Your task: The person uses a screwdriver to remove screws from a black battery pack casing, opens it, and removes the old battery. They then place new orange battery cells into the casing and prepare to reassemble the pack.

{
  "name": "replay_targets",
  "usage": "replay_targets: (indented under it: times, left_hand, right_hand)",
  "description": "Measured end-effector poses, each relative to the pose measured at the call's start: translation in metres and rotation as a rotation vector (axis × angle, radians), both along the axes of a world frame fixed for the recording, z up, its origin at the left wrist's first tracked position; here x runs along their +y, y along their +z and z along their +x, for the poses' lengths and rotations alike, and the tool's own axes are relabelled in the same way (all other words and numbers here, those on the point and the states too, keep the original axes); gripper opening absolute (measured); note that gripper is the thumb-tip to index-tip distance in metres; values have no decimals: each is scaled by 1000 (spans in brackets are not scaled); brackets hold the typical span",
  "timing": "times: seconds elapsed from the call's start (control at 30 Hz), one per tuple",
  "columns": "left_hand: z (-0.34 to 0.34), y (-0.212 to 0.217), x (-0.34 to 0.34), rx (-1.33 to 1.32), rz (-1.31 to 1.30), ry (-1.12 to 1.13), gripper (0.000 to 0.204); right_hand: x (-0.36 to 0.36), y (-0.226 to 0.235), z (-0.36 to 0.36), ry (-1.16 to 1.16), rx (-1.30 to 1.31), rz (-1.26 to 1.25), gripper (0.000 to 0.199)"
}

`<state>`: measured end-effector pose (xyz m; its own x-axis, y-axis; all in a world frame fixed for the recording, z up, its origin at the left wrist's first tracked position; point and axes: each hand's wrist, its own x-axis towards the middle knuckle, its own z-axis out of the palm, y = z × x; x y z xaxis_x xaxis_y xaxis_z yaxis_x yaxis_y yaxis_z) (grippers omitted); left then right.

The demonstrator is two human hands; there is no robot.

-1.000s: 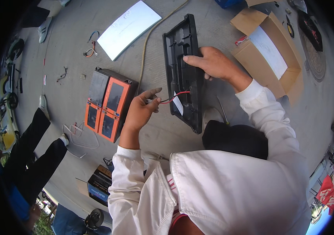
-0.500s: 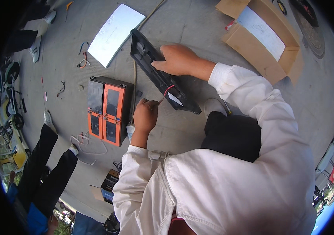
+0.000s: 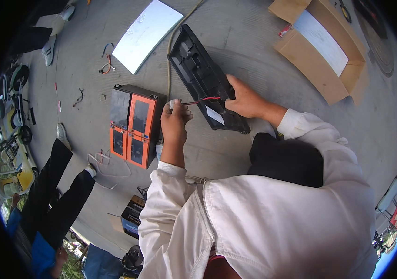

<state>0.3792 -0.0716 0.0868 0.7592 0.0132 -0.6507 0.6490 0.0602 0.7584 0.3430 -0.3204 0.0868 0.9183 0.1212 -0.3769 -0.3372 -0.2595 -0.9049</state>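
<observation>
A long black plastic cover (image 3: 193, 58) slants in front of me, its ribbed hollow inside facing up and a white label (image 3: 214, 115) near its lower end. My right hand (image 3: 249, 101) is closed on its right edge, thumb over the inner side. Red and black wires (image 3: 201, 100) run out of the cover to my left hand (image 3: 174, 125), which pinches them near a small pale end piece that the fingers partly hide. Just left of that hand, a block of orange-framed battery packs (image 3: 133, 128) with dark panels rests on the ground.
A white foam sheet (image 3: 147, 35) lies beyond the packs. At the far right stands an open cardboard box (image 3: 319, 83) holding another white sheet. Loose cables (image 3: 106, 64) lie at the left, near another person's legs (image 3: 66, 190). A dark printed box (image 3: 132, 216) sits at lower left.
My right hand has shifted from the cover's upper middle to its lower right edge. The cover has tipped, showing more of its inside. My left hand has moved up with the wires, now stretched straighter.
</observation>
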Motion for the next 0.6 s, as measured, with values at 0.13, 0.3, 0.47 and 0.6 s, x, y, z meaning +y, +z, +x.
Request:
replay_targets:
  times: [0.13,0.3,0.47,0.6]
  left_hand:
    - [3,11,-5,276,-224,292,32]
    - [-1,16,23,220,-453,-38,36]
    - [-11,24,20,171,-615,-71,32]
    - [-13,21,16,117,-404,-164,21]
  right_hand:
    - [-5,-12,-9,-73,-59,69,68]
    - [-22,-16,-1,-240,59,204,59]
    - [-29,-28,-1,-391,157,581,53]
    - [-27,-35,-6,-397,86,594,48]
